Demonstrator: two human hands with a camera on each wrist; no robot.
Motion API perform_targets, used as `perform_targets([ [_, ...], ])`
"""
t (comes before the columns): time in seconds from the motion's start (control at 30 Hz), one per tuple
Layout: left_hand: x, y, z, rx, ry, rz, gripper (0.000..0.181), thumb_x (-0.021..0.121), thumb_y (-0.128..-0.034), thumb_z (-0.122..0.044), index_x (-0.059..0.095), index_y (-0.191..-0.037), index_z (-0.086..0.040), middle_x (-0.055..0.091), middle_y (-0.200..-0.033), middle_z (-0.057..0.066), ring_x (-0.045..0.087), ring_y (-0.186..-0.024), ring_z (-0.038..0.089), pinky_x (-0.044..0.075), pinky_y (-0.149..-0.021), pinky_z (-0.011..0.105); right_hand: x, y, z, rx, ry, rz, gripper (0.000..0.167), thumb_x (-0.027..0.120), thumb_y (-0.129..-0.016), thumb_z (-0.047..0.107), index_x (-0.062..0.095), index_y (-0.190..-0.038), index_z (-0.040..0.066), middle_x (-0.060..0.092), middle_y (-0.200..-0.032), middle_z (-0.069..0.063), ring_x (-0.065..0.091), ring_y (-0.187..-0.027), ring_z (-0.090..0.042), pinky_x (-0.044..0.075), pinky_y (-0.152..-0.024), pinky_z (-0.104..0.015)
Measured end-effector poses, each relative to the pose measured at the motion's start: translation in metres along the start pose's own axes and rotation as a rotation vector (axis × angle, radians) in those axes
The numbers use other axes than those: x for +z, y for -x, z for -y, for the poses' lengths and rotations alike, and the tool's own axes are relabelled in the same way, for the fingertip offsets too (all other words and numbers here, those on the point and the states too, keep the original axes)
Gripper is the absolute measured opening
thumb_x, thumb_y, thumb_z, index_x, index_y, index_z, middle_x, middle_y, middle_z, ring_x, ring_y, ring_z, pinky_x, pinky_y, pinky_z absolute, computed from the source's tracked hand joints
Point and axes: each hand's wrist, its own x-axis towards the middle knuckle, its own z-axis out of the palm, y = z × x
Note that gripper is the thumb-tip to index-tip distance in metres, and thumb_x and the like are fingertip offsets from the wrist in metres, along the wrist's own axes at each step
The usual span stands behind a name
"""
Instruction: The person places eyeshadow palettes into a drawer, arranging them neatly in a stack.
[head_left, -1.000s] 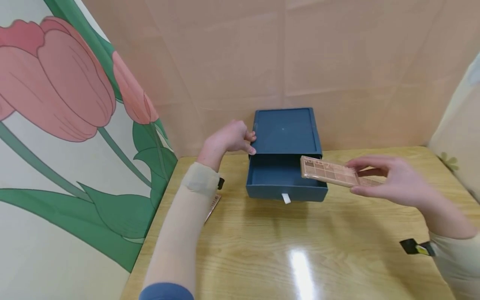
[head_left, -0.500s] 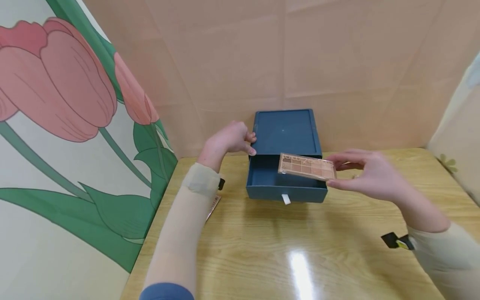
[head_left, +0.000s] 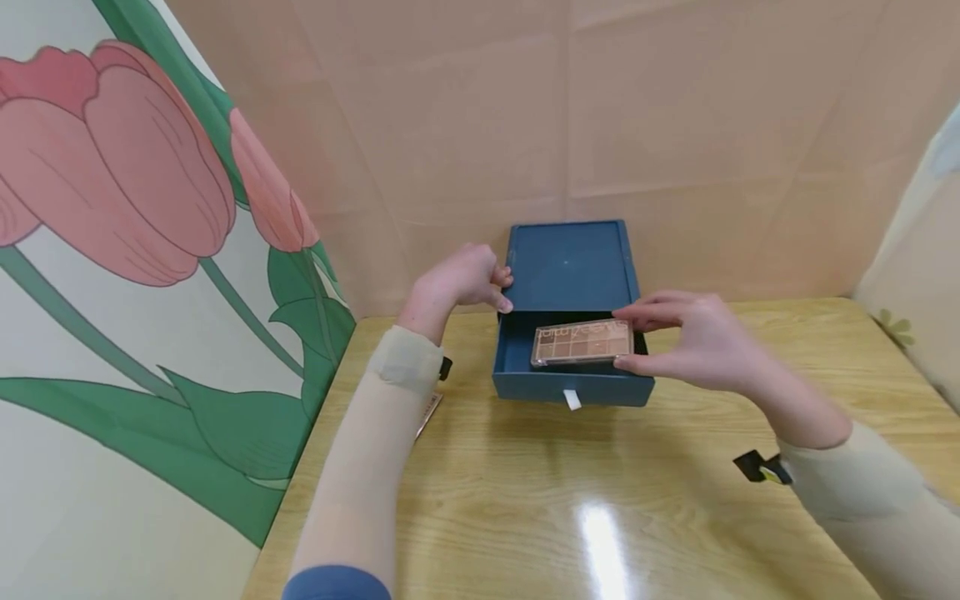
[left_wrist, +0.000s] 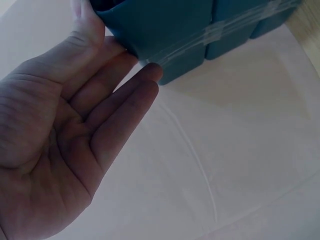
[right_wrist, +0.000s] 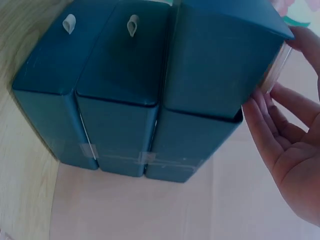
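One flat case (head_left: 429, 414): lies near the left edge of the table (head_left: 495, 517), mostly hidden by the left arm (head_left: 356, 492), so what it holds is hard to say.
Left hand (head_left: 468, 275): reaches forward, thumb at the front left corner of the drawer box (head_left: 570, 267), fingertips along its left edge; the fingers lie loosely extended and touch the box rather than wrap round it.
Drawer box: near the table's back edge; it looks like stiff plastic, probably light enough to shift if bumped.
Top drawer (head_left: 540, 387): stands out from the box, white tab (head_left: 572, 398) at its front edge.
Palette (head_left: 581, 343): over the drawer, nearer its right edge; whether it touches the drawer's floor cannot be told.
Palette handling: likely light and rigid, its shiny lid slippery; the coloured squares inside may be brittle.
Palette hold: best by the two long edges near a short end, fingers off the flat lid.
Right hand (head_left: 708, 346): comes in past the drawer's right edge, thumb and fingers pinching the palette's right end, thumb on the near corner, fingertips on the far one.
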Motion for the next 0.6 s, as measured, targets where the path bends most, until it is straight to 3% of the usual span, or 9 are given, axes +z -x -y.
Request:
perform_targets([
  [0.13,0.000,-0.001,0.000,-0.002,-0.007,0.005,0.043,0.088,-0.0869,-0.029,0.080,-0.126,-0.014,0.065,-0.147,0.003,0.054,-0.145,0.022,0.049,-0.112,0.038,0.007,-0.004,0.002,-0.010,0.002,-0.015,0.056,0.096,-0.081,0.039,0.080,-0.130,0.018,0.075,-0.123,-0.002,0.073,-0.102,-0.019,0.057,-0.082,-0.041],
  [0.3,0.000,-0.002,0.000,-0.006,-0.003,0.014,0.040,0.088,-0.0868,-0.029,0.081,-0.123,-0.013,0.065,-0.147,0.003,0.053,-0.146,0.021,0.048,-0.113,0.038,0.014,-0.007,0.002,-0.008,0.006,-0.044,0.055,0.097,-0.080,0.036,0.081,-0.128,0.017,0.075,-0.120,0.001,0.071,-0.099,-0.017,0.051,-0.066,-0.028],
  [0.43,0.000,-0.003,0.001,-0.008,0.012,0.015,0.033,0.088,-0.0868,-0.029,0.083,-0.115,-0.013,0.065,-0.147,0.003,0.052,-0.146,0.021,0.050,-0.111,0.036,0.015,-0.009,0.002,0.000,0.022,-0.045,0.055,0.097,-0.080,0.035,0.080,-0.128,0.015,0.076,-0.120,-0.002,0.071,-0.099,-0.019,0.045,-0.057,-0.028],
  [0.6,0.000,-0.003,0.001,-0.006,0.013,0.016,0.024,0.088,-0.0871,-0.029,0.084,-0.104,-0.013,0.065,-0.146,0.003,0.052,-0.146,0.022,0.052,-0.105,0.032,0.015,-0.010,0.005,0.001,0.040,-0.028,0.055,0.096,-0.081,0.035,0.080,-0.129,0.013,0.076,-0.122,-0.005,0.072,-0.100,-0.022,0.047,-0.056,-0.028],
])
